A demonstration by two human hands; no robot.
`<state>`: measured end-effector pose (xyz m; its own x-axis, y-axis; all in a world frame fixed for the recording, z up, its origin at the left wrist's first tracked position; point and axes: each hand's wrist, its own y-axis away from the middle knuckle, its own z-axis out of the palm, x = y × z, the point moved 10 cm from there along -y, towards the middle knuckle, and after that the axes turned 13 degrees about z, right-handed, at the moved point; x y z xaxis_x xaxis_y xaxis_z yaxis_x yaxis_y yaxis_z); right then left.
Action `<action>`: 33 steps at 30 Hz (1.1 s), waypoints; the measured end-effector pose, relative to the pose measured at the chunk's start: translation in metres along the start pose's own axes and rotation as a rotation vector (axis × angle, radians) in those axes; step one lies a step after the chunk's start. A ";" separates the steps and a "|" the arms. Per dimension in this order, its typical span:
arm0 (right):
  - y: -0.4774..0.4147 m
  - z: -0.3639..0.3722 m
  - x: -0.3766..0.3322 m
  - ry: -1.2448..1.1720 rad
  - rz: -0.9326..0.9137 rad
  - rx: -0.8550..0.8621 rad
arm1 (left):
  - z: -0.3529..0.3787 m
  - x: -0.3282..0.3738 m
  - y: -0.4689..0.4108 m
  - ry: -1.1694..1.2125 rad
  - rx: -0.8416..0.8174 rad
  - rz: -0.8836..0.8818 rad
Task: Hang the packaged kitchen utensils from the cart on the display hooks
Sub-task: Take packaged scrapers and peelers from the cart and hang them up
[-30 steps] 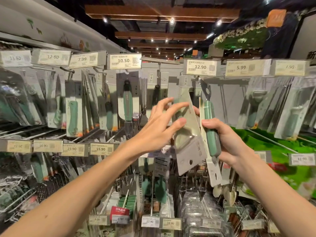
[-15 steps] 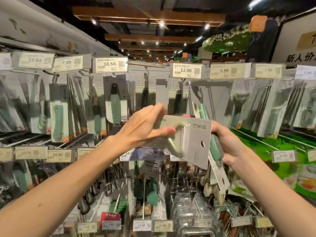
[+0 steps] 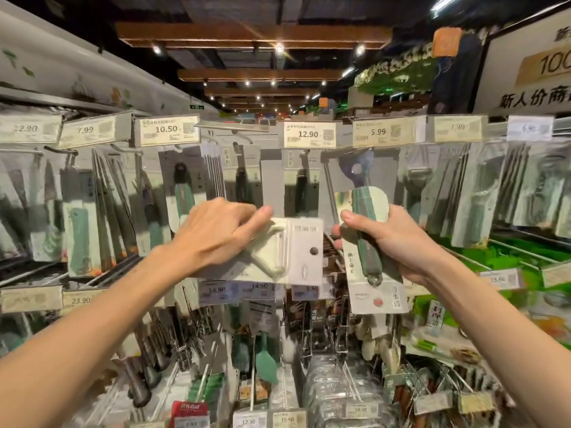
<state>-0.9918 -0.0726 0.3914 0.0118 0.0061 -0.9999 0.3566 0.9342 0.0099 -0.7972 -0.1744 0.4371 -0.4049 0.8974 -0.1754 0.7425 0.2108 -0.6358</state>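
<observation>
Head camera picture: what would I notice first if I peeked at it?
Right in the middle, the left hand grips a pale package turned sideways. Beside it, the right hand holds a green-handled package upright. Behind them, hanging packages fill the wall under price tags, like the 12.90 tag up top.

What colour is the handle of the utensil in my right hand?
The handle is dark green, clearest in the head view.

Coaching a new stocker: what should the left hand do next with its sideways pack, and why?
Probably turn the white carded utensil pack upright: the left hand grips it sideways, its round hang hole facing the right hand's green-handled utensil pack, not up.
</observation>
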 end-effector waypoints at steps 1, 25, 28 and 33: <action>-0.001 0.002 -0.001 0.010 0.000 0.002 | -0.005 0.001 -0.008 -0.031 -0.043 -0.010; -0.017 0.026 0.033 0.404 0.357 -0.222 | -0.019 0.097 -0.006 -0.112 0.142 0.572; -0.021 0.009 0.016 0.428 0.180 -0.062 | -0.017 0.066 -0.016 0.243 0.088 0.214; -0.012 0.016 -0.015 0.136 -0.070 -0.054 | 0.001 0.051 -0.018 0.525 -0.035 0.011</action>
<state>-0.9813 -0.0894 0.4062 -0.1387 -0.0145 -0.9902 0.3018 0.9517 -0.0562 -0.8316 -0.1332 0.4387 -0.0817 0.9710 0.2246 0.7662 0.2053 -0.6090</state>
